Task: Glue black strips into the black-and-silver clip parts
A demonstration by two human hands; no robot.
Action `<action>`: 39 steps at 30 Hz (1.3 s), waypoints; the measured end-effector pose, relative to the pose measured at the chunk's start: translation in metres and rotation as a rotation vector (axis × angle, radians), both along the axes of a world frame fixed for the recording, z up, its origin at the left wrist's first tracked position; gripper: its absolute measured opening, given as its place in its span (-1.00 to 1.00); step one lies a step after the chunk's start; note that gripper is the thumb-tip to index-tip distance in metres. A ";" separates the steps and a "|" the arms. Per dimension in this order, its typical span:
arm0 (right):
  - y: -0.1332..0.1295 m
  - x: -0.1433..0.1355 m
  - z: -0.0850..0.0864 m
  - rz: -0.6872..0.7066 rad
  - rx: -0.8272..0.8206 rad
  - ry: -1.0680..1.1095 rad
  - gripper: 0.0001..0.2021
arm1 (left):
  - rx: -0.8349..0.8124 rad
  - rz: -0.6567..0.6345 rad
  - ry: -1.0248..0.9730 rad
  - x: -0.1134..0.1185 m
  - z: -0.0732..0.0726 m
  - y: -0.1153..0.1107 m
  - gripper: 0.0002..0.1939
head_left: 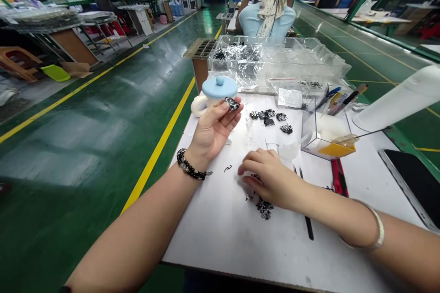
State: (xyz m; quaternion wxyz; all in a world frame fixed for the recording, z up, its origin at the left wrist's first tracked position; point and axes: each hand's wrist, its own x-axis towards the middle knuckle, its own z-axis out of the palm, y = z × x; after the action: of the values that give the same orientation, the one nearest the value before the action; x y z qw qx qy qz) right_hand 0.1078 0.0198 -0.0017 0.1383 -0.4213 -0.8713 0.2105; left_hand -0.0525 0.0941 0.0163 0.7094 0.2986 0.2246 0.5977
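Note:
Between the thumb and fingers of my left hand [216, 130] is a small black-and-silver piece [232, 103], raised above the white table [206, 238]. My right hand [266, 176] hovers low over the table, its fingers curved and apart, with no held thing visible. Under and beside it lies a pile of small black pieces [265, 208], partly covered by the hand. A curved black bit [228, 168] lies between my hands. Several black-and-silver clusters [270, 114] sit farther back. Black tweezers [308, 226] lie beside my right forearm.
Behind my left hand stands a mug with a blue lid [220, 87]. At right are a clear pen box [321, 135], a red cutter [339, 178], a phone [412, 178] and a white cylinder [398, 98]. Clear trays [309, 59] line the back; a person [268, 13] sits beyond.

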 end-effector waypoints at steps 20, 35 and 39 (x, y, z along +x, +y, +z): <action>0.006 0.009 0.018 0.188 0.183 0.155 -0.90 | -0.009 -0.213 -0.020 0.008 -0.006 -0.011 -0.84; -0.037 0.081 0.036 -0.204 0.623 0.294 -0.86 | -0.184 -0.655 0.228 0.054 -0.005 -0.069 -0.75; -0.043 0.081 0.037 -0.167 0.598 0.273 -0.84 | -0.183 -0.699 0.264 0.053 -0.007 -0.070 -0.75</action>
State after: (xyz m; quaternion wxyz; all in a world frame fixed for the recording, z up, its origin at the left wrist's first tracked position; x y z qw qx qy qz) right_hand 0.1884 -0.0228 0.0354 0.3881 -0.4000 -0.8302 -0.0120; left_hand 0.0002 0.0239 0.0095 0.8589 0.3672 0.2512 0.2537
